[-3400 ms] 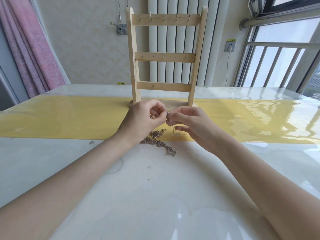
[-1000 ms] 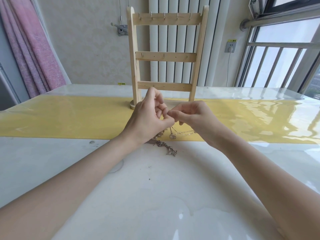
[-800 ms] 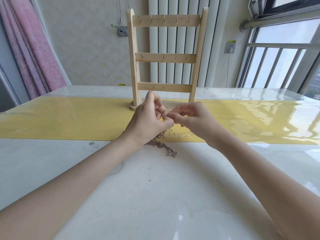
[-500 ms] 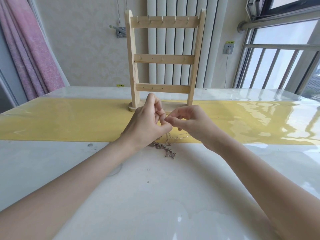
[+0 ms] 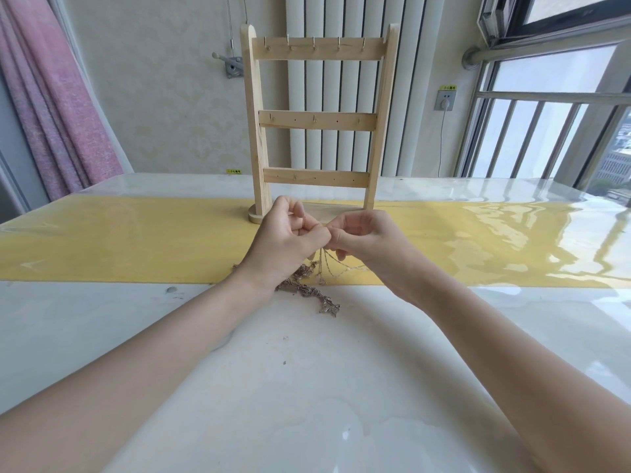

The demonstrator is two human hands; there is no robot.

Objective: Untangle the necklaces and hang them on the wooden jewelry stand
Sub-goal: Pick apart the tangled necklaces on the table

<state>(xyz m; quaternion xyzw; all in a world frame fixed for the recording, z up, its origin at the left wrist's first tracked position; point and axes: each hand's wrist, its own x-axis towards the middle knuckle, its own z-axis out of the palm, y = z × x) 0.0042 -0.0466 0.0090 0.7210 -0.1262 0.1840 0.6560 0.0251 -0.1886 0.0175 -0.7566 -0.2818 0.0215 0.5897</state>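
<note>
1. Two hands, your left hand [image 5: 286,242] and right hand [image 5: 367,240], pinch one thin chain [image 5: 329,264]; fingers [image 5: 322,235] clenched on it.
2. Tangled necklaces [image 5: 307,288] lie on the worktop [image 5: 307,387], before the bare jewelry stand [image 5: 319,117].
3. Pulling hard could tighten the knot or snap the chain.

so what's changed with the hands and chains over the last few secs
Both hands, left hand and right hand, rose slightly while pinching the thin chain, lifting loops off the table. The tangled pile and wooden stand stayed put, hooks bare.
</note>
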